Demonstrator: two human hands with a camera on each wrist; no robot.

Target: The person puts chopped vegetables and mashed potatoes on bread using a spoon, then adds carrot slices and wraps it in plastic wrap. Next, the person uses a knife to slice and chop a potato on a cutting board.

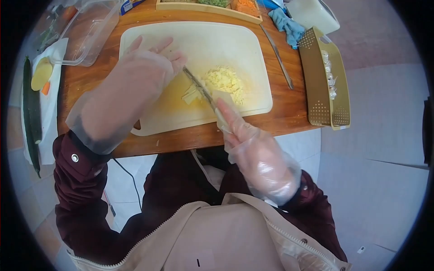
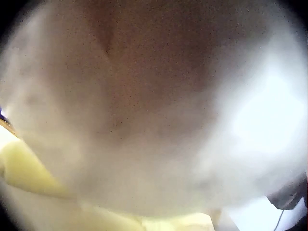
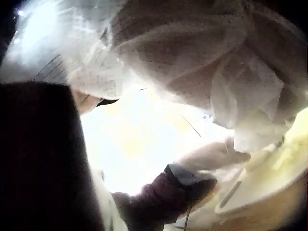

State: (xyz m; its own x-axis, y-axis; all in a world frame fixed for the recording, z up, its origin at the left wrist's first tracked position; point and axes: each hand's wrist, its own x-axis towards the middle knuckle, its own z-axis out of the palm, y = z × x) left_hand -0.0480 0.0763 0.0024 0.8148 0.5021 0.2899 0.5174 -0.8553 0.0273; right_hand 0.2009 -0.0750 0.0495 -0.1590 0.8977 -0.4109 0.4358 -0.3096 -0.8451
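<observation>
My right hand (image 1: 253, 140), in a clear plastic glove, grips a knife (image 1: 199, 86) whose narrow blade slants up and left over a white cutting board (image 1: 226, 36). Beside the blade lies a heap of finely chopped pale yellow bits (image 1: 224, 80). A few flat yellow slices (image 1: 191, 95) sit under and left of the blade, and a larger pale piece (image 1: 222, 95) is by the right fingers. My left hand (image 1: 147, 67), also gloved, is over the board's left part, its fingers spread, close to the blade's far end. Blurred glove fills most of the left wrist view.
A perforated basket (image 1: 318, 86) with white bulbs stands at the right. Another long blade (image 1: 278, 58) lies next to the board. At left are a clear plastic container (image 1: 90, 34), a cucumber (image 1: 30, 108) and a cut yellow piece (image 1: 42, 74). A wooden tray (image 1: 208, 11) sits behind.
</observation>
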